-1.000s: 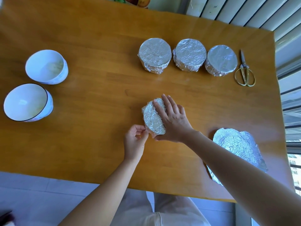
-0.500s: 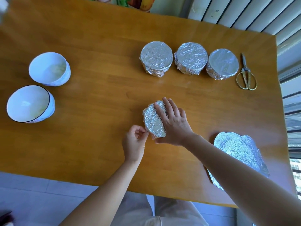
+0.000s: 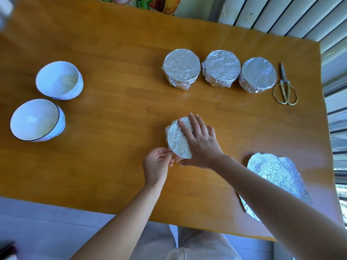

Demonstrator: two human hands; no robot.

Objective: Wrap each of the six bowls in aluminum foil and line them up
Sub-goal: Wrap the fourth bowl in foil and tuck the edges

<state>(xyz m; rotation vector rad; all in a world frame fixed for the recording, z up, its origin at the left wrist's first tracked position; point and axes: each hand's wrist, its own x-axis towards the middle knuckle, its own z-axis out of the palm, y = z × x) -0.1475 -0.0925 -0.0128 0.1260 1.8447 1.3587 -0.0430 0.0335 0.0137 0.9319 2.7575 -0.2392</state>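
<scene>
Your wooden table (image 3: 112,175) fills most of the view. On its right side, near the front edge, lies a loose crumpled sheet of aluminum foil (image 3: 272,173), partly hidden under your right forearm.

At the left stand two unwrapped white bowls, upright and just beside each other: the black-rimmed bowl (image 3: 35,121) nearer you and the plain white bowl (image 3: 58,79) behind it.

Across the back right, three finished bowls sit in a row with foil stretched flat over their mouths: the left wrapped bowl (image 3: 181,67), the middle wrapped bowl (image 3: 222,66) and the right wrapped bowl (image 3: 258,73). The middle and right ones touch or nearly touch; the left one stands a little apart.

In the middle of the table, near you, the tilted foil-wrapped bowl (image 3: 178,141) is tipped up on its edge, its covered mouth facing left.

Your right hand (image 3: 201,143) grips it from the right, fingers spread over the foil on its body and thumb tucked against the near edge. Your left hand (image 3: 156,166) has its fingers curled, thumb and fingertips pinching the foil at the bowl's near rim.

A pair of gold-handled scissors (image 3: 285,87) lies closed just right of the row, blades pointing away from you.
</scene>
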